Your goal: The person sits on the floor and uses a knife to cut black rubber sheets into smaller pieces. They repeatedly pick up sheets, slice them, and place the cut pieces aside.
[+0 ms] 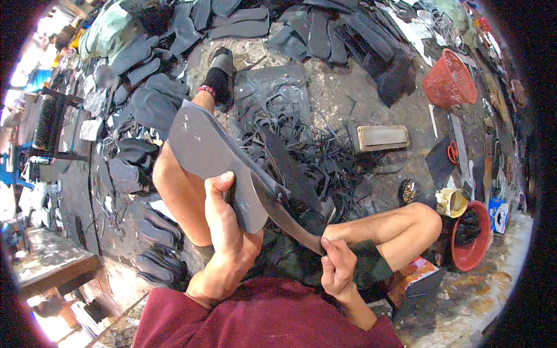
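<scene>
My left hand (224, 223) is closed round a grey shoe sole (206, 148), thumb on its upper face and the other fingers hidden beneath. The sole slants over my bent left leg, its wide end pointing away from me. Darker material shows along its right edge. From that edge a long, curved, grey-brown strip (295, 227) tapers toward my right hand (337, 264), which pinches its narrow end. I cannot tell whether the strip is a blade or a piece of sole material, nor whether it is joined to the sole.
Dark trimmings (313, 171) lie heaped between my legs. Black soles (241, 23) cover the far floor, with more soles (159, 232) at the left. At the right are a red basket (449, 81), a pale rectangular block (383, 137), orange-handled scissors (452, 152) and a red tub (471, 255).
</scene>
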The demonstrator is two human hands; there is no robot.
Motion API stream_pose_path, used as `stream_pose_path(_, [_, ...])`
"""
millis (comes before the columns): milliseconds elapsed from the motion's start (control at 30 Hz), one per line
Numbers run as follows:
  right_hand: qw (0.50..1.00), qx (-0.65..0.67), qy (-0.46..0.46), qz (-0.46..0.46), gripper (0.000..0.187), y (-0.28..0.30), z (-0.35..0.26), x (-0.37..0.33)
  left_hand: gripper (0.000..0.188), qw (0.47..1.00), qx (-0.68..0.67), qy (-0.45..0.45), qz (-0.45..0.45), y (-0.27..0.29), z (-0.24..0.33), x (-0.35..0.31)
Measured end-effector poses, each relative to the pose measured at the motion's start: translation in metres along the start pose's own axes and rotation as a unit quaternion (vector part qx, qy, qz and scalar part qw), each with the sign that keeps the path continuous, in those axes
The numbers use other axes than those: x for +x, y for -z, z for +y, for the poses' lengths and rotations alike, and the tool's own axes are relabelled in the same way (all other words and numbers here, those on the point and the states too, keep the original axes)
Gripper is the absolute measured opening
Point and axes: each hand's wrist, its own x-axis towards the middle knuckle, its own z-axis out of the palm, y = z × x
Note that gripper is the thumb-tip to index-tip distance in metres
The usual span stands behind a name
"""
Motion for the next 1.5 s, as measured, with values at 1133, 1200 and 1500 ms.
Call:
stream_pose_path(1133, [0.989, 0.100, 0.098, -0.045, 0.042, -0.081, -0.036, 0.203, 0.070, 0.884, 0.382, -0.056, -0.264, 0.109, 0.015, 0.005])
stream_pose_path(1200, [0.990, 0.092, 0.070, -0.084, 0.044, -0.067, -0.057, 0.168, 0.056, 0.930, 0.255, -0.233, -0.126, 0.084, 0.030, 0.004])
stream_pose_path(1500, [0.989, 0.062, 0.030, -0.133, 0.045, -0.030, 0.015, 0.031, 0.046, 0.971, 0.181, 0.052, -0.148, 0.101, 0.075, 0.021])
